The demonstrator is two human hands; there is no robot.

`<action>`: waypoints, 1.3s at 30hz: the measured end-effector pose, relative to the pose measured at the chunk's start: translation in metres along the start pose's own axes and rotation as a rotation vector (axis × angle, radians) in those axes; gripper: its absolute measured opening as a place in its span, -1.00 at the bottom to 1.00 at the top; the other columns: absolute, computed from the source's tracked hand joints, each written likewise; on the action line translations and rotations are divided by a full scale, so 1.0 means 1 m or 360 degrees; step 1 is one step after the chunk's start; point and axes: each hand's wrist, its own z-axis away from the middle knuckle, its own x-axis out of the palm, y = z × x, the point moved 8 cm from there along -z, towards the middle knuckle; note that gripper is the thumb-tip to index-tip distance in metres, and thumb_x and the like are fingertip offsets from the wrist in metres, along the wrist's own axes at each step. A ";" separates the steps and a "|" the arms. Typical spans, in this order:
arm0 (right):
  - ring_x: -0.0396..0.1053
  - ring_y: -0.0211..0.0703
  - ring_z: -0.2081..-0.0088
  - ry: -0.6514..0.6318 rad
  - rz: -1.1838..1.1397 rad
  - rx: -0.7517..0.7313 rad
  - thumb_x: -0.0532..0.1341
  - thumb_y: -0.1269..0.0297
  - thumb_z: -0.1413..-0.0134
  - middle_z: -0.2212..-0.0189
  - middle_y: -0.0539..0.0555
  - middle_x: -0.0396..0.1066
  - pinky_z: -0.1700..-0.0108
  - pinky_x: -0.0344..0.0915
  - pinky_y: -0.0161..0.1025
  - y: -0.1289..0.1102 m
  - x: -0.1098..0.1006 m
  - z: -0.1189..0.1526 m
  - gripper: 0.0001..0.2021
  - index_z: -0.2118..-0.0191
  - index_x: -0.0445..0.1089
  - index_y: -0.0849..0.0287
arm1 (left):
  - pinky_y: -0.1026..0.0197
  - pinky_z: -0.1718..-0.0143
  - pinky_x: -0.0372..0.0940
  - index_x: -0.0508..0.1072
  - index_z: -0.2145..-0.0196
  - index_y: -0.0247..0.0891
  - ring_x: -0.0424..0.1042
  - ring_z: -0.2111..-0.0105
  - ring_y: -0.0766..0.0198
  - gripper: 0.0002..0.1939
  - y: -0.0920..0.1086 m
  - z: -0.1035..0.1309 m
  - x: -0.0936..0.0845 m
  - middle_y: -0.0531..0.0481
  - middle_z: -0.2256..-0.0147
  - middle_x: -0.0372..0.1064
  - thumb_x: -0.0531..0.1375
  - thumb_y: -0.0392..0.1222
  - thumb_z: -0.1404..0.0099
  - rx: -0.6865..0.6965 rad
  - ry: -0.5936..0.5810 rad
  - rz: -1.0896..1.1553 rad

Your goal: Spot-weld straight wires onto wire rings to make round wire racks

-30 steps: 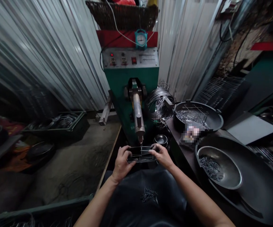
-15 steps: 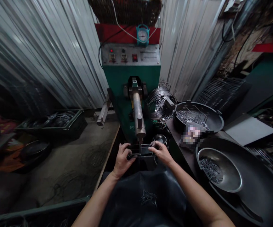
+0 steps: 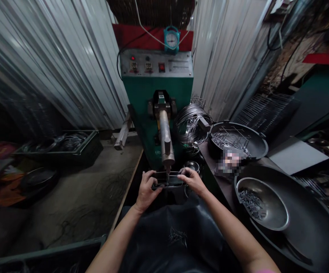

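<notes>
Between my two hands is a small wire rack of thin metal rods, held level under the electrode tip of a green spot welder. My left hand is closed on its left end, thumb below and fingers above. At the other end my right hand pinches the rack between thumb and fingers. The welder's upper electrode arm points down toward me, its tip at the middle of the rack. Whether the tip presses on a rod I cannot tell. Loose short wire pieces lie on the dark apron over my lap.
To the right, a steel bowl of small wire pieces sits in a large black pan. Behind it stands another pan with wire parts. A wire coil hangs beside the welder. Green crates stand at left.
Both hands stay on the wire rack under the electrode, with only a slight shift of the rack. The whole view has drifted slightly.
</notes>
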 end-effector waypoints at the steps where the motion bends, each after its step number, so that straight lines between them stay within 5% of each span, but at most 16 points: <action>1: 0.24 -0.24 0.37 -0.0003 -0.0003 -0.0002 0.25 0.10 0.15 0.46 -0.02 0.29 0.24 0.18 -0.28 0.001 0.000 -0.001 -0.71 0.58 0.19 0.18 | -0.22 -0.06 0.07 0.19 0.49 -0.21 0.29 0.05 0.08 -0.80 0.000 0.000 0.000 -0.16 0.12 0.29 0.21 -0.25 -0.05 -0.0006 0.0001 0.0003; 31: 0.16 -0.30 0.46 0.0031 -0.0116 0.0065 0.27 0.15 0.14 0.56 -0.10 0.20 0.34 0.12 -0.33 0.022 0.001 -0.009 -0.74 0.57 0.21 0.17 | -0.04 0.01 0.17 0.19 0.51 -0.22 0.29 0.07 0.12 -0.75 -0.008 -0.008 0.000 -0.15 0.12 0.29 0.26 -0.19 -0.02 -0.0205 -0.0101 0.0258; 39: 0.25 -0.27 0.40 0.0006 -0.0120 0.0096 0.30 0.13 0.19 0.50 -0.06 0.33 0.27 0.17 -0.30 0.020 -0.002 -0.010 -0.74 0.56 0.27 0.19 | -0.04 0.00 0.16 0.18 0.53 -0.22 0.29 0.06 0.11 -0.73 -0.011 -0.009 0.003 -0.17 0.11 0.31 0.26 -0.18 -0.01 -0.0186 -0.0127 0.0294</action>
